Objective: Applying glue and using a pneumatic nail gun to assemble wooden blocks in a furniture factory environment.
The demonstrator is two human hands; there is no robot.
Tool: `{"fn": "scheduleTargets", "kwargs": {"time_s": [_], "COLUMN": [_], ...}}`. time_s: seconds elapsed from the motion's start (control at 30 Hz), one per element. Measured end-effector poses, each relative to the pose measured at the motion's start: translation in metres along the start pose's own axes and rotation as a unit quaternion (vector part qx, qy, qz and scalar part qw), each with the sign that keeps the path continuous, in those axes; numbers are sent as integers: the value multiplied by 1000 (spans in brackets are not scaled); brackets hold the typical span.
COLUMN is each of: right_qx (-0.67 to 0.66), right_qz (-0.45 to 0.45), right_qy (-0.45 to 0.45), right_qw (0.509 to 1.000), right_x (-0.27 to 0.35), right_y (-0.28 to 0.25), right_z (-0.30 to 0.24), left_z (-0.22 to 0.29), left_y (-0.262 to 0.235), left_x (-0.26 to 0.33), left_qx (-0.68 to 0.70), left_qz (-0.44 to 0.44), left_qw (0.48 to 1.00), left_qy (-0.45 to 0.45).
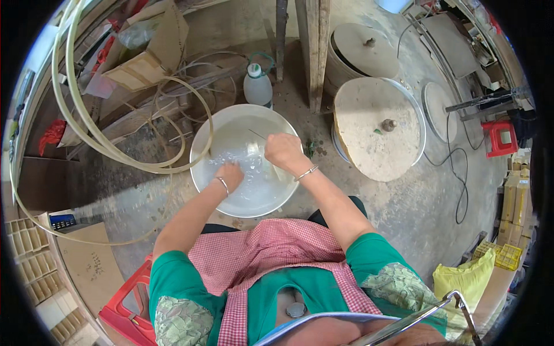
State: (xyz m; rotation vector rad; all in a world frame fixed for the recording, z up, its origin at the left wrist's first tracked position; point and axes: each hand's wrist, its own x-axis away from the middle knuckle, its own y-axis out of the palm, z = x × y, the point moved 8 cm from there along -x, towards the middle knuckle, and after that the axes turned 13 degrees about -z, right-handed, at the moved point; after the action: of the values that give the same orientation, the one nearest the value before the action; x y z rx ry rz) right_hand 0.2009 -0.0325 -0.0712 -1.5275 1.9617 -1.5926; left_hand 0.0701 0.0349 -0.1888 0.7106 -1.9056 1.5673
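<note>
A round white basin [245, 212] of cloudy, rippling water [251, 183] stands on the floor in front of me. My left hand [231, 175] reaches into the left part of the water; its fingers are under the surface and hidden. Above the right part of the basin my right hand [283, 151] is closed in a fist. A thin dark rod [257, 134] sticks out of that fist toward the upper left; its other end is hidden. Something pale [253, 149] shows in the water beside the right fist, too blurred to name.
A clear hose [210, 124] loops down over the basin's left rim. Behind the basin stands a white plastic bottle [257, 89]. Lidded drums [378, 132] and a wooden post [316, 55] are to the right and back. A red stool [127, 305] is at lower left.
</note>
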Motion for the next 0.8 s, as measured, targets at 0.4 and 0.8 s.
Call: {"fn": "scheduleTargets", "kwargs": {"time_s": [0.4,0.8], "right_qx": [103,6], "right_qz": [-150,7], "right_qy": [-111,-53], "right_qw": [977,999], "right_x": [9,15], "right_y": [75,-23], "right_z": [-31,-11], "left_z": [-31,-87], "left_y": [-8,-1], "left_x": [21,-52], "left_qx": [139,923], "left_qz": [34,242], "left_qw": [989,298], "left_qy": [-24,-17]}}
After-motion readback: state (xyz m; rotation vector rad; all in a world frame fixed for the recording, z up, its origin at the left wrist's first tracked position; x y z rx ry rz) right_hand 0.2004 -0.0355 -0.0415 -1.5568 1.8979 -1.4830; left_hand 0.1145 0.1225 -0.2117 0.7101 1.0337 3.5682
